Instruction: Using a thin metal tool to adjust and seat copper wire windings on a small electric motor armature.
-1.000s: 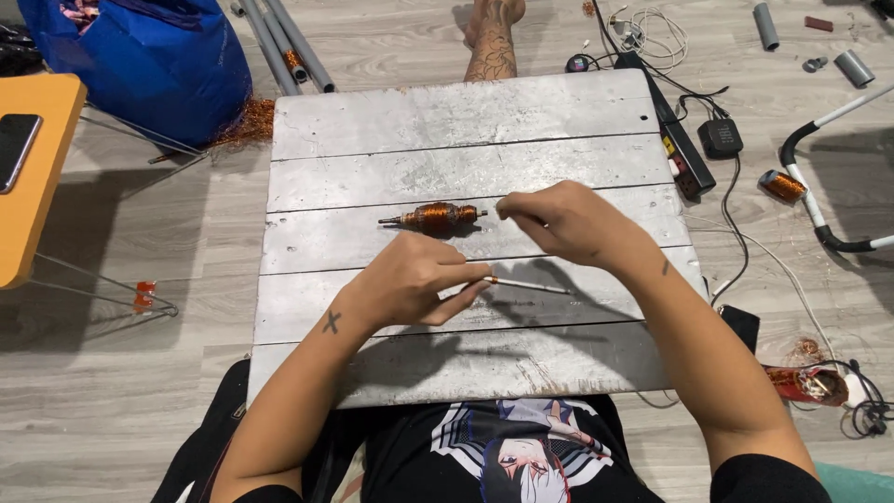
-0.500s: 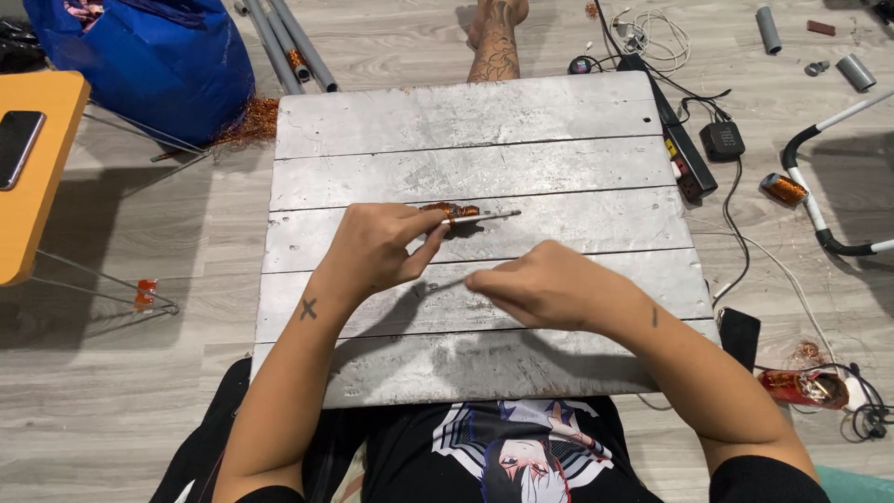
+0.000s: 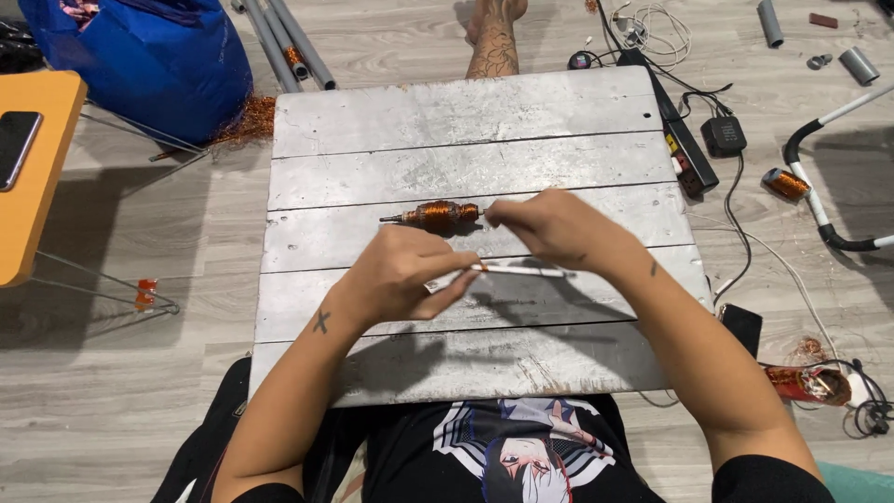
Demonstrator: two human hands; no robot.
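A small copper-wound armature (image 3: 438, 216) lies across the middle of a grey planked board (image 3: 466, 112) that rests over my lap. My right hand (image 3: 549, 231) reaches in from the right, its fingertips pinched at the armature's right shaft end. My left hand (image 3: 402, 275) sits just below the armature, fingers closed around one end of a thin white rod (image 3: 521, 271). The rod points right and passes under my right hand. The armature's left shaft tip sticks out free.
A blue bag (image 3: 140, 56) and grey pipes (image 3: 289, 47) lie at the back left. An orange table (image 3: 37, 186) with a phone (image 3: 17, 144) stands at the left. On the right floor are a power strip (image 3: 684, 149), an adapter (image 3: 724, 136), cables and copper coils (image 3: 787, 183).
My left hand has drawn back from the armature toward me with the rod. My right hand has risen from the lower board to the armature's right end.
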